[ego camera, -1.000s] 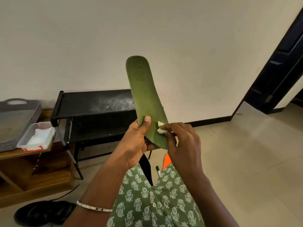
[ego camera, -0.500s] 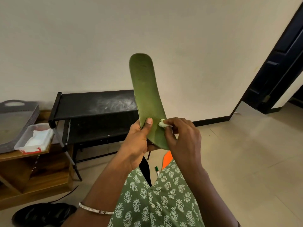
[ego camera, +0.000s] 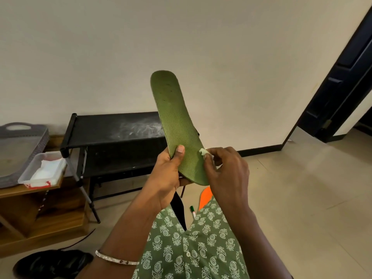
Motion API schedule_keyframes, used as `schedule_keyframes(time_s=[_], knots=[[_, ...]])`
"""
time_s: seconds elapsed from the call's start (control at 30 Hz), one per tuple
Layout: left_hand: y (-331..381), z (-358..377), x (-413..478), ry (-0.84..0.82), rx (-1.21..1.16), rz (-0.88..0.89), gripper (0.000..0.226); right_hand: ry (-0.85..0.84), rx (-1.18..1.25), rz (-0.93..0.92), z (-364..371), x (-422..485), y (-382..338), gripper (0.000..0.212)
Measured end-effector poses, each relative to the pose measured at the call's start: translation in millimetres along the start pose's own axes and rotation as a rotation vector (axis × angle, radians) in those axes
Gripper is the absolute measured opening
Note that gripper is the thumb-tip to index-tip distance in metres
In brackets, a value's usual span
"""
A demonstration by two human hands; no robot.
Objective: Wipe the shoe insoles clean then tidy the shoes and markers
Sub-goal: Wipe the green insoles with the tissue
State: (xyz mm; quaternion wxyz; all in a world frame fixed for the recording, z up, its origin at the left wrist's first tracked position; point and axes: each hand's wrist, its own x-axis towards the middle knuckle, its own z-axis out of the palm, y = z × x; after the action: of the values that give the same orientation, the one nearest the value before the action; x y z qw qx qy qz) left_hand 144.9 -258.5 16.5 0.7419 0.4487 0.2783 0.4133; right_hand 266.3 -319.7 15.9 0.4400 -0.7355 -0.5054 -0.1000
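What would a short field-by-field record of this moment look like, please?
holding: left hand grips the green insole at its lower end, thumb on its face
insole pose: upright, toe end up
wiping: right hand pinches a small white wipe against the insole's right edge
floor: orange insole and green-capped marker, both partly hidden by the lap; black shoe lower left
wooden shelf: clear tub with white sheets inside
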Motion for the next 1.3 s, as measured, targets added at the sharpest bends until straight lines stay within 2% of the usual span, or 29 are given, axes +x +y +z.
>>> schedule_keyframes(time_s=[0.27,0.43,0.77,0.97,1.3], knots=[[-1,-2,-1,0.013,0.048,-0.005,0.027,0.004,-0.054,-0.15,-2,-39,-7,0.016],[0,-1,1,0.026,0.095,0.02,0.023,0.067,-0.083,-0.129,3,-17,4,0.014],[0,-7,0,0.071,0.117,-0.002,0.028,-0.085,-0.006,-0.166,-4,-38,-1,0.017],[-1,-1,0,0.083,0.151,0.025,0.021,-0.035,-0.083,-0.128,3,-13,8,0.016],[-4,-5,-1,0.109,0.18,0.013,0.024,-0.118,-0.045,-0.192,-6,-40,-1,0.014]])
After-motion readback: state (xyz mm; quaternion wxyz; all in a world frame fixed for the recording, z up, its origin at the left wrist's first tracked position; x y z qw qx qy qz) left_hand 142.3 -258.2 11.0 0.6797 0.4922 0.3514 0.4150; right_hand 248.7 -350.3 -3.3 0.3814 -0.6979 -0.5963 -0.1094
